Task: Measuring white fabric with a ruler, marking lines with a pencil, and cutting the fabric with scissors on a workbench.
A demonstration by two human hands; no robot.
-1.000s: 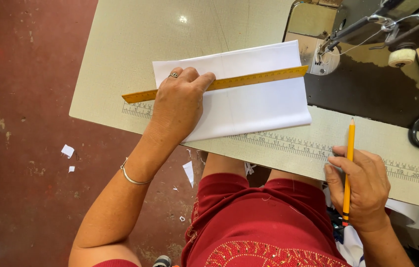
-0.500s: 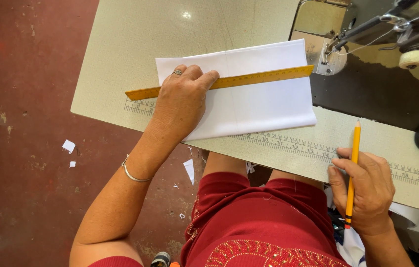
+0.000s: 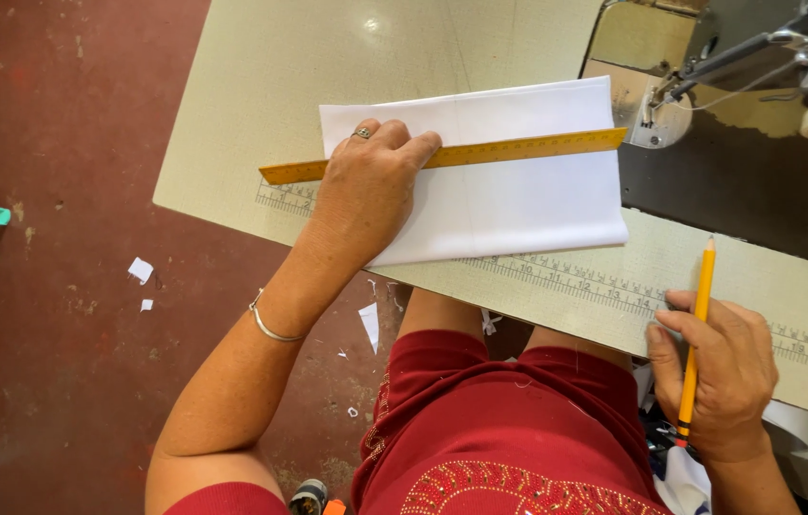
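Fingers of the left hand (image 3: 366, 191) lie spread and flat, pressing a long yellow wooden ruler (image 3: 518, 150) onto a folded white cloth (image 3: 509, 205) that rests on the pale green sewing table (image 3: 261, 86). Right hand (image 3: 724, 367) rests near the table's front edge, fingers closed around a yellow pencil (image 3: 695, 334), well apart from the cloth. Steady downward pressure would keep the ruler from sliding on the fabric. Just beyond the ruler's far end stands a grey sewing machine (image 3: 709, 67); white scraps (image 3: 141, 270) dot the red floor.
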